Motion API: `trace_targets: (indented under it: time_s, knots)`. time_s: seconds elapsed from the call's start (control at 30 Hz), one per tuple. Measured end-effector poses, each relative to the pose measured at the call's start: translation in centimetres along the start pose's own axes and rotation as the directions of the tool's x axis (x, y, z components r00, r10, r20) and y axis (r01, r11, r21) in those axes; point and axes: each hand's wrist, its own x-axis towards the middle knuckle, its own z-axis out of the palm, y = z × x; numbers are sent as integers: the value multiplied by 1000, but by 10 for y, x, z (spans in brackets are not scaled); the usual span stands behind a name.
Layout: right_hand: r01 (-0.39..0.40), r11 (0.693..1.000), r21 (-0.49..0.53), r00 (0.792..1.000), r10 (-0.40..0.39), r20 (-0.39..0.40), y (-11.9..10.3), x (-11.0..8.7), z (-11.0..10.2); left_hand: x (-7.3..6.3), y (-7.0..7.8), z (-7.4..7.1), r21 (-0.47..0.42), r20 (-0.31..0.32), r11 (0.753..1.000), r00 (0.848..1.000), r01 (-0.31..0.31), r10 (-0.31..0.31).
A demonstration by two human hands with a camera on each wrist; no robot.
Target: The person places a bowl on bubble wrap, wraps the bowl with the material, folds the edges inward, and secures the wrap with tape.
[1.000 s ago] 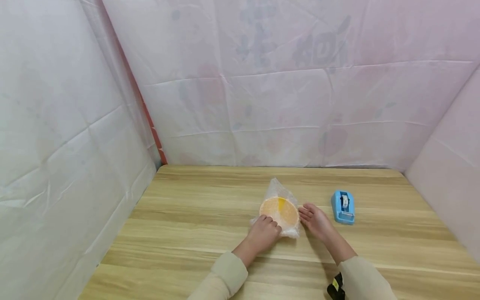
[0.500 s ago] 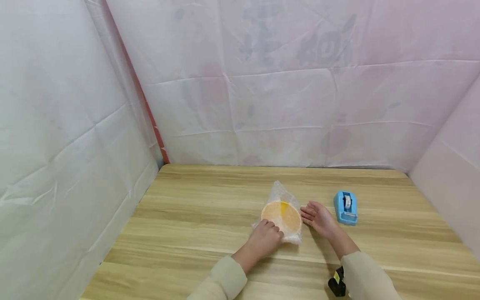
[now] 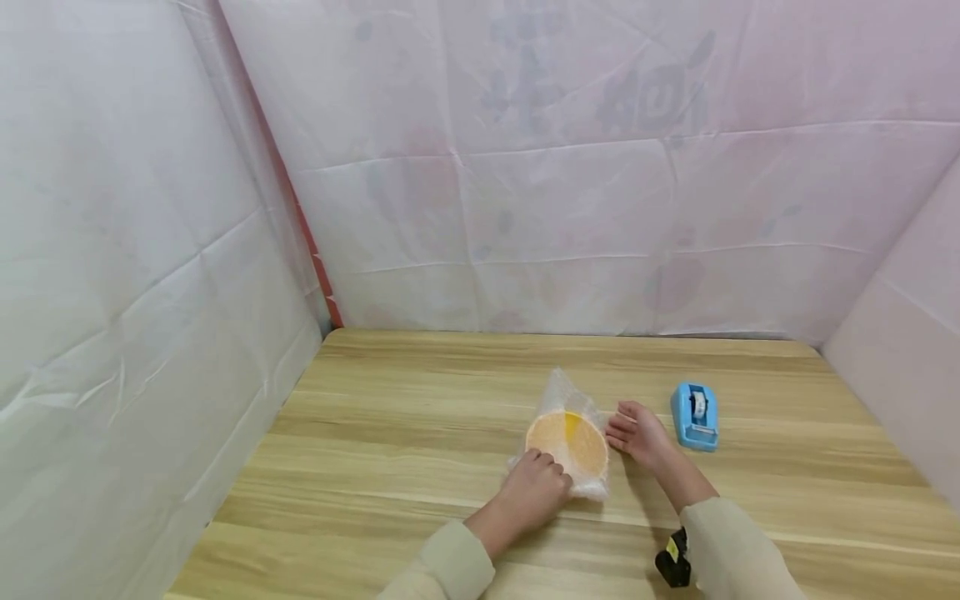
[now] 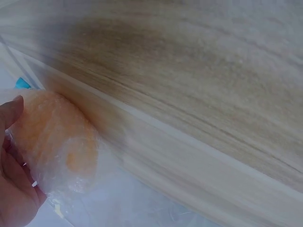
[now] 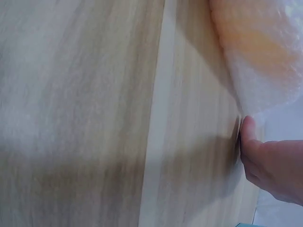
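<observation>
A round orange-and-yellow object [image 3: 576, 440], perhaps a bowl, is wrapped in clear bubble wrap [image 3: 561, 390] at mid-table. My left hand [image 3: 535, 493] grips the near left side of this bundle. In the left wrist view, the thumb and fingers of the left hand [image 4: 16, 189] hold the wrapped object [image 4: 61, 127] from both sides. Beside the bundle's right edge is my right hand [image 3: 643, 440], its fingers extended and palm turned inward. In the right wrist view, the fingertips of the right hand [image 5: 274, 165] are close to the bubble wrap [image 5: 258, 92]; whether they touch it is unclear.
A blue tape dispenser [image 3: 695, 417] with a roll stands to the right of the right hand. A small black object with a yellow label [image 3: 675, 560] lies by the right sleeve and is partly hidden. White sheets [image 3: 555, 208] hang behind and beside the wooden table [image 3: 405, 400].
The wrapped object and my left hand have shifted slightly toward me in the head view. My right hand stays at the bundle's right edge. The view itself has moved a little.
</observation>
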Motion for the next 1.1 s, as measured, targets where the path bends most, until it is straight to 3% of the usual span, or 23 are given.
trace_targets:
  time_s: [0.17,0.43,0.8,0.97,1.1]
  knots:
    - [-6,1000,-17,1000,7,13,-1,-2,-3,-2,1,0,-17,20,1000,1000,-5,5]
    - [12,967,-255,999,0,46,-1,3,-3,-8,2,4,7,-29,1000,999,-18,18]
    - [15,982,-188,999,-22,-36,-2,5,6,-12,7,0,17,-69,999,997,-38,39]
    - [55,946,-319,998,-66,-22,0,5,8,-14,10,-3,24,-88,998,994,-54,56]
    - [133,905,-404,991,-109,81,-2,7,9,-15,12,-6,5,-55,998,997,-59,59]
